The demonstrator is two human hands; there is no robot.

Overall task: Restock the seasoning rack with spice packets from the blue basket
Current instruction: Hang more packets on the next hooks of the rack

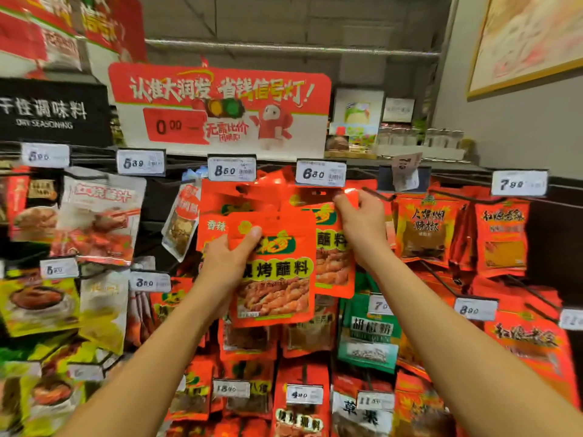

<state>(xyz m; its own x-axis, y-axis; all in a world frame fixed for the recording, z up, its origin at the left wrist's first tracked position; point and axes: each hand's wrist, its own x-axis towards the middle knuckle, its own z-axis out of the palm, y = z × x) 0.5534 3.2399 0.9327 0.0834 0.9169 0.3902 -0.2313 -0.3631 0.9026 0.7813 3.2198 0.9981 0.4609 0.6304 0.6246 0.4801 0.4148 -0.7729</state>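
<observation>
hanging is the step in hand: the left hand point(232, 257) grips a flat red foil spice packet with yellow-green lettering and a photo of grilled meat point(273, 272), thumb across its upper left corner, holding it in front of the black wire seasoning rack point(441, 272). the right hand point(359, 222) is raised higher, its fingers pinching the top edge of a second red foil packet point(331, 216) of the same kind, right under the white price tag reading 6.80 point(320, 173), where the punched slot sits near the hook.

to do this well, i would judge that the right hand should steady the hung packet's top edge and find the hook tip, which is hidden behind the tag, before the left brings its packet up. the slot in the held packet point(277, 218) needs to line up level with the hook, face outward, then slide straight back so the foil does not tear. neighbouring packets crowd close on both sides, so a tilted approach could snag them or knock one loose.

the blue basket is not in view. above hangs a red and white promotional sign point(220, 105).
</observation>
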